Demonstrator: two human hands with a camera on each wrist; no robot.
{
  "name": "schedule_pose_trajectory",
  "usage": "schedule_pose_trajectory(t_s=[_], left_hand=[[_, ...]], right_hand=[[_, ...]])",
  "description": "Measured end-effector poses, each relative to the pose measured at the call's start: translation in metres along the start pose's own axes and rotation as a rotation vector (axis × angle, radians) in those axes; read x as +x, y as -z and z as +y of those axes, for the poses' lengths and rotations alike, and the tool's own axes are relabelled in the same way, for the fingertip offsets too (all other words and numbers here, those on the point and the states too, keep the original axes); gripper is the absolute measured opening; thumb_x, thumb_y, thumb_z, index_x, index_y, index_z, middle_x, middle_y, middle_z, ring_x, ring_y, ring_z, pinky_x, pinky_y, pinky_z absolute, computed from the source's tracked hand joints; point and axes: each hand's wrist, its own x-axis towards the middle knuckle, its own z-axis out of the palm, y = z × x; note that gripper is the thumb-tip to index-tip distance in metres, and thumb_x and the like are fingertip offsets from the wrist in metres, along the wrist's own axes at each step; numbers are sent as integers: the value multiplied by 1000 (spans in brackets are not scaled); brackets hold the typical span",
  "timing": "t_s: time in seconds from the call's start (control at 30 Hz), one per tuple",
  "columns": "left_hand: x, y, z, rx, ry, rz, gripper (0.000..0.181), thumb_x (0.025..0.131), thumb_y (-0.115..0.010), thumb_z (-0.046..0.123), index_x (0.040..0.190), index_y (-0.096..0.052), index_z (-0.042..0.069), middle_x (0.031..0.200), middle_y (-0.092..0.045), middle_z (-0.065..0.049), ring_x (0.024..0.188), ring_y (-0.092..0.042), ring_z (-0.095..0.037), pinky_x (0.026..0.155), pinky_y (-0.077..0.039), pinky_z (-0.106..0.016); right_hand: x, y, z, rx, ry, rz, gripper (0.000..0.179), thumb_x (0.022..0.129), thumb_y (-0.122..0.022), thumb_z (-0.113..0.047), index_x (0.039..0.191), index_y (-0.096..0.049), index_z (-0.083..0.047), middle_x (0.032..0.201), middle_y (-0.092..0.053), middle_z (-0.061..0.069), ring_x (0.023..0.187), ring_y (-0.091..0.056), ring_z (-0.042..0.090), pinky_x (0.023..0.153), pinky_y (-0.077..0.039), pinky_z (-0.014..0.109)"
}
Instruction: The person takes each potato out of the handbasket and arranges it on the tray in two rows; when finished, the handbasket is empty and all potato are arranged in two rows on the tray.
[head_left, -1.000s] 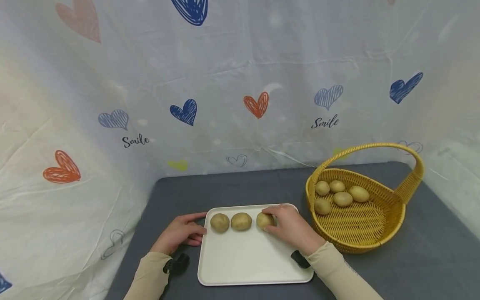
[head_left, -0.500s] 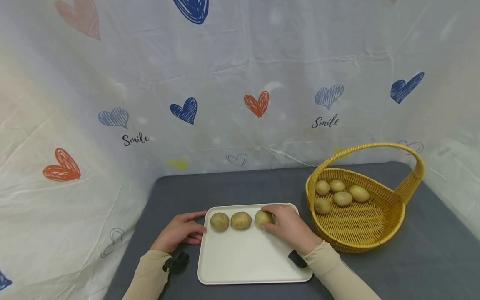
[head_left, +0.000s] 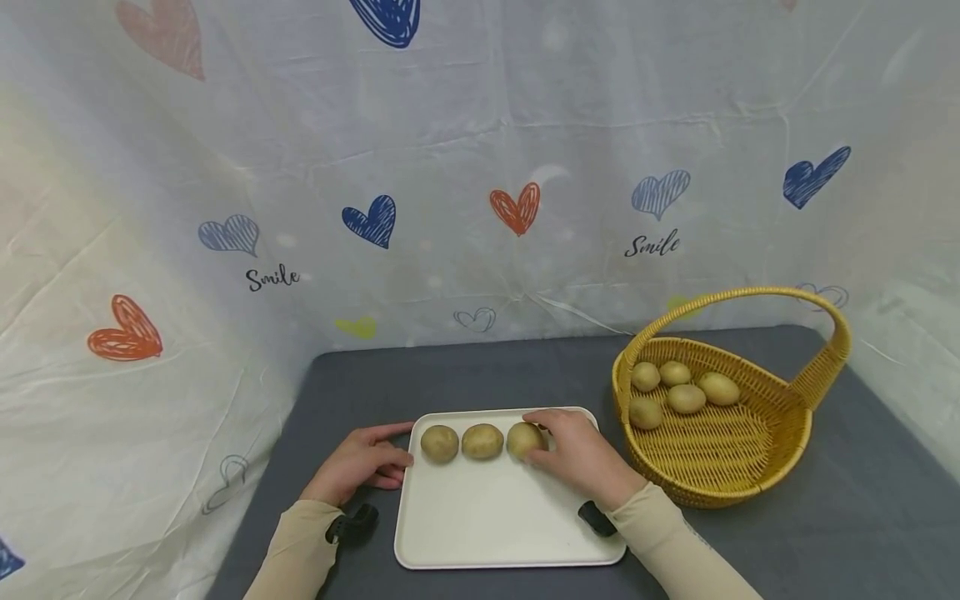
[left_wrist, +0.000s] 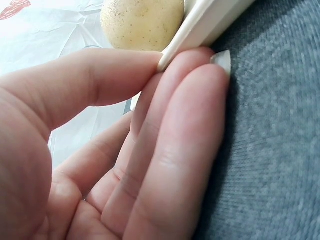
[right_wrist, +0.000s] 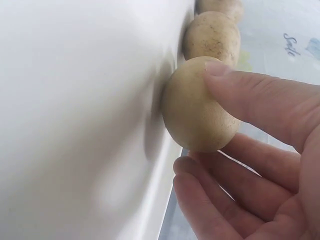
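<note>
Two beige sleeves (head_left: 295,550), each with a black wrist device (head_left: 596,518), reach in from the tray's near side. The left hand (head_left: 358,465) has its grip closed on the rim at the tray's left side, thumb against the edge. The right hand (head_left: 581,458) pinches one potato (head_left: 522,441) between thumb and fingers at the far part of the white tray (head_left: 510,525), whose long axis runs left to right. Just left of that potato come a middle potato (head_left: 482,442), its long axis along the tray's far rim, and a rounder end potato (head_left: 439,445): three in one row. Right of the tray, one handled yellow wicker basket (head_left: 705,454) holds five potatoes (head_left: 686,398). Grey cloth covers the counter (head_left: 450,379); beyond the tray hangs a heart-printed curtain (head_left: 450,150).
</note>
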Motion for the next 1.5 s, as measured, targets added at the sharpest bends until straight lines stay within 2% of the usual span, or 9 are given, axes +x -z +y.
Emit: schedule_pose_trajectory(t_s=[0.23, 0.37, 0.63, 1.27, 1.5], left_hand=[[0, 0, 0, 3, 1, 0, 73, 90, -86, 19, 157, -59, 14, 84, -77, -10, 75, -76, -18, 71, -68, -36], [1, 0, 0, 4, 2, 0, 73, 90, -86, 19, 157, -59, 14, 85, -77, -10, 75, -76, -18, 71, -69, -36], [2, -1, 1, 8, 12, 12, 72, 89, -87, 18, 156, -60, 14, 85, -77, -10, 74, -76, -18, 70, -68, -36], [6, -2, -1, 15, 6, 21, 72, 88, -88, 18, 155, -61, 15, 83, -76, -10, 73, -75, -18, 69, -68, -36], [3, 0, -1, 13, 21, 11, 71, 90, -86, 21, 156, -60, 15, 85, -76, -12, 74, -75, -19, 71, -69, -37]], right_hand=[[0, 0, 0, -6, -1, -8, 38, 88, -90, -16, 123, -80, -6, 118, -81, 6, 102, -73, 17, 88, -60, 38], [0, 0, 1, -5, -10, -7, 37, 88, -90, -17, 123, -80, -7, 118, -81, 5, 101, -72, 15, 87, -60, 37], [1, 0, 0, 4, -42, 15, 40, 88, -91, -18, 124, -79, -6, 122, -81, 7, 111, -75, 20, 94, -62, 41], [-1, 0, 0, 3, -63, -8, 49, 86, -92, -19, 130, -76, -3, 121, -80, 8, 99, -71, 17, 85, -59, 36], [-5, 9, -13, -13, -8, 15, 52, 87, -92, -20, 132, -75, -2, 126, -79, 12, 105, -76, 27, 91, -63, 43]])
